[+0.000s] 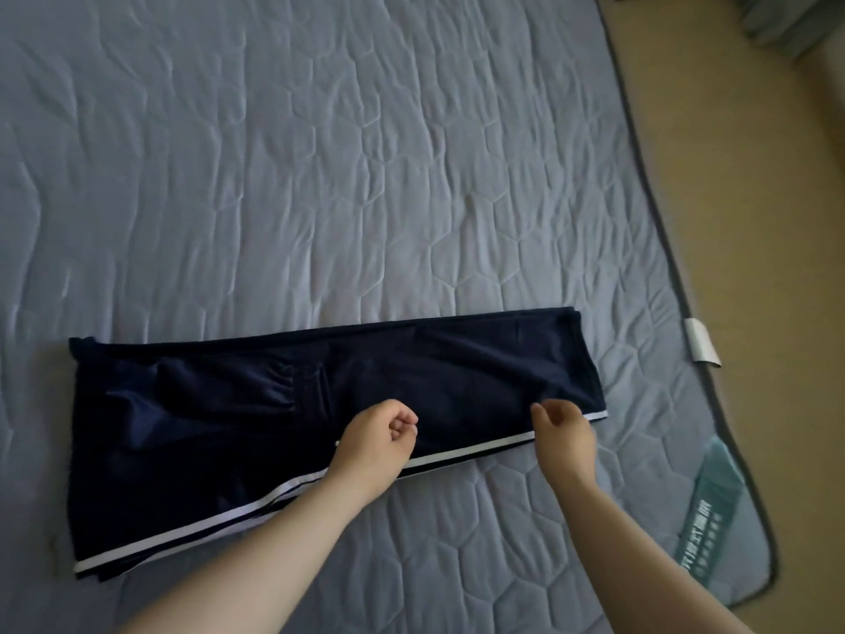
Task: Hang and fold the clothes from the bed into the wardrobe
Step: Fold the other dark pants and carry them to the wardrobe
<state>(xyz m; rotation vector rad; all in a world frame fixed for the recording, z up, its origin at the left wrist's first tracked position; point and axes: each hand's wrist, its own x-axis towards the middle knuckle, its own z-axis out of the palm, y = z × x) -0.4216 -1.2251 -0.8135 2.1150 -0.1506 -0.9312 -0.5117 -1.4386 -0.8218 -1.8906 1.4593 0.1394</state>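
Under and beyond my fingers: quilted grey-blue mattress (366, 176), filling nearly the whole view. Tan floor (754, 199) well off to the right of my right fingers. No wardrobe in sight.

Navy garment (205, 427) lies flat on the mattress, already folded into a long band. Long axis runs left-right, crosswise to both forearms. Most of its length stretches away to the left of my left fingers; a shorter part ends just right of my right fingers. Jacket or trousers, I cannot tell.

White stripe (457, 457) runs along the edge nearest me, passing under both wrists. Gathered elastic cuff (286, 382) sits on top of the cloth, up and left of my left fingers.

Left hand (379, 437): over the band's middle, fingers curled into a loose fist, no cloth visibly caught in them. Right hand (564, 434): at the near edge close to the right end, fingers slack and slightly bent, thumb apart, gripping nothing.

Judgement: the next fold goes across the long axis, end to end. Right hand is nearer the right end; the far left end is a reach for the left hand.

Small white tag (702, 340) at the mattress edge, right of my right fingers.
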